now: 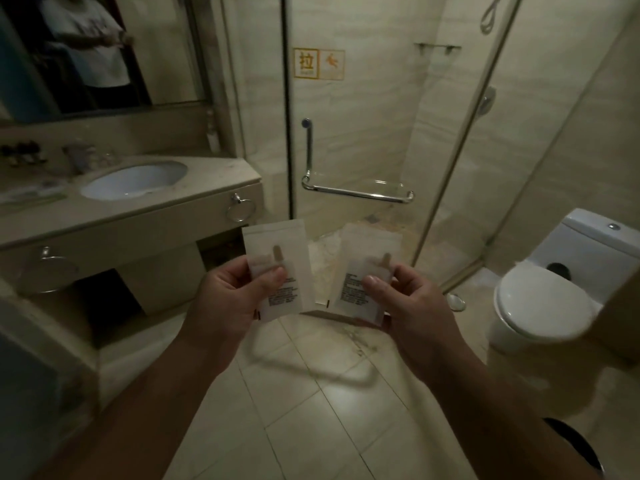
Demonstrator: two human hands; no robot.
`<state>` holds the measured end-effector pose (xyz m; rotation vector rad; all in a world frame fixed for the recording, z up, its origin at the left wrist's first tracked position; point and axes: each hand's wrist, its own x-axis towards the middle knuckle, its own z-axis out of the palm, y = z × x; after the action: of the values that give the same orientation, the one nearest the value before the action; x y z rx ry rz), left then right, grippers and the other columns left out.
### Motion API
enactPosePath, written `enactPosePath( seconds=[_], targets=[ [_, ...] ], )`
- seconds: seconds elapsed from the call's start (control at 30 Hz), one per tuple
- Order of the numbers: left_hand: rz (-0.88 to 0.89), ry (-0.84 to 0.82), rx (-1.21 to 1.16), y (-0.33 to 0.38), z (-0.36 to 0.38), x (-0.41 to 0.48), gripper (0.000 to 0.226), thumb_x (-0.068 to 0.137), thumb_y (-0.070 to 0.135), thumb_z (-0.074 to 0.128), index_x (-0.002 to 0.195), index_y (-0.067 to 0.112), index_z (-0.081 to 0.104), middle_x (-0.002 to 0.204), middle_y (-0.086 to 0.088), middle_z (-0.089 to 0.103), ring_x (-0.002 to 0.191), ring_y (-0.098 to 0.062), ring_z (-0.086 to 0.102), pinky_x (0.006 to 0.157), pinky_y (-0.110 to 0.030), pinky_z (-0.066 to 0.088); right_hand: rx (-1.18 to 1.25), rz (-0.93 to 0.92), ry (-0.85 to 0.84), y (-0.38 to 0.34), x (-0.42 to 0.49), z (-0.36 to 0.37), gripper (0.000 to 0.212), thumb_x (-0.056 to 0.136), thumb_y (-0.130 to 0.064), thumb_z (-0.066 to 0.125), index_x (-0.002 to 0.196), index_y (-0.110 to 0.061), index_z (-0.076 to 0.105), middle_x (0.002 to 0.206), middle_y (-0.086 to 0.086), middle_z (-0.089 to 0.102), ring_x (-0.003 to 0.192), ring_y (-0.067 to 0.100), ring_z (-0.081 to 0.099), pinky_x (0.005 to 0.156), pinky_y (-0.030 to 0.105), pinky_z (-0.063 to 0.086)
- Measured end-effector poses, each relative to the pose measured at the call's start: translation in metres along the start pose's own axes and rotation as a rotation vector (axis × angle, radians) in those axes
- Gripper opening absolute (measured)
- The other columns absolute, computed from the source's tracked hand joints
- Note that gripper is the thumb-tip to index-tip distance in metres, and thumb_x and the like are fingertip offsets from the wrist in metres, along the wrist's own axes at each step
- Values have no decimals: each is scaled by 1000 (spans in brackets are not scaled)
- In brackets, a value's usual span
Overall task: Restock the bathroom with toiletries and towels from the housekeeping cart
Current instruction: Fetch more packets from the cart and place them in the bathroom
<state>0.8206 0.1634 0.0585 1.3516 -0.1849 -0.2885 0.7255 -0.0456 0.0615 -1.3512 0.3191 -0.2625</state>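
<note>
I hold two flat white toiletry packets with printed text out in front of me over the tiled floor. My left hand (230, 296) pinches the left packet (277, 244) between thumb and fingers. My right hand (408, 306) pinches the right packet (370, 244) the same way. Both packets stand upright, side by side and slightly apart. The vanity counter (207, 188) with its oval sink (135, 181) lies to the left, beyond my left hand.
Small dark bottles (22, 154) and glasses (83, 155) stand at the counter's back left. Towel rings (239, 207) hang on the vanity front. A glass shower door (346, 98) with a chrome handle (356, 192) is ahead. A white toilet (547, 299) stands at right. A mirror (86, 53) hangs above the counter.
</note>
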Motion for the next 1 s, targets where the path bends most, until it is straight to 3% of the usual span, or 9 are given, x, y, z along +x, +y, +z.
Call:
enactPosePath(
  seconds=[0.17, 0.4, 0.57, 0.77, 0.87, 1.0],
  targets=[
    [34, 33, -8, 10, -40, 34, 20, 76, 20, 71, 95, 19, 79, 104, -12, 76, 98, -28, 73, 88, -53, 56, 35, -49, -29, 6, 41, 50, 30, 84, -17, 64, 111, -8, 68, 105, 12, 74, 103, 31, 71, 84, 48, 59],
    [33, 110, -19, 25, -83, 69, 27, 68, 30, 75, 92, 20, 80, 102, -12, 76, 99, -33, 71, 96, -64, 50, -26, -110, -98, 14, 86, 102, 31, 80, -23, 65, 108, -11, 68, 103, 10, 74, 101, 28, 71, 79, 40, 60],
    [-9, 177, -51, 16, -108, 90, 17, 72, 22, 71, 87, 22, 80, 99, -8, 77, 94, -25, 74, 85, -48, 56, -70, -52, -151, 30, 125, 126, 22, 91, -13, 61, 111, -10, 67, 105, 10, 74, 99, 26, 72, 75, 37, 61],
    [-51, 308, -6, 13, -136, 126, 27, 71, 26, 68, 95, 15, 72, 92, -5, 78, 88, -21, 75, 73, -35, 63, -88, 43, -244, 48, 188, 158, 20, 94, -14, 59, 112, -14, 68, 103, 5, 75, 97, 24, 73, 77, 39, 61],
    [-49, 387, 27, 18, -144, 153, 27, 71, 30, 67, 95, 18, 71, 91, -3, 78, 87, -19, 75, 75, -39, 60, -104, 55, -318, 49, 227, 171, 20, 94, -14, 60, 112, -15, 68, 105, 5, 75, 97, 23, 73, 77, 38, 61],
    [-59, 476, 83, 23, -150, 192, 29, 76, 30, 67, 101, 15, 71, 94, -8, 77, 89, -23, 75, 79, -42, 59, -137, 47, -415, 43, 281, 186, 20, 95, -12, 60, 113, -17, 68, 101, 4, 76, 91, 20, 74, 67, 26, 59]
  ],
)
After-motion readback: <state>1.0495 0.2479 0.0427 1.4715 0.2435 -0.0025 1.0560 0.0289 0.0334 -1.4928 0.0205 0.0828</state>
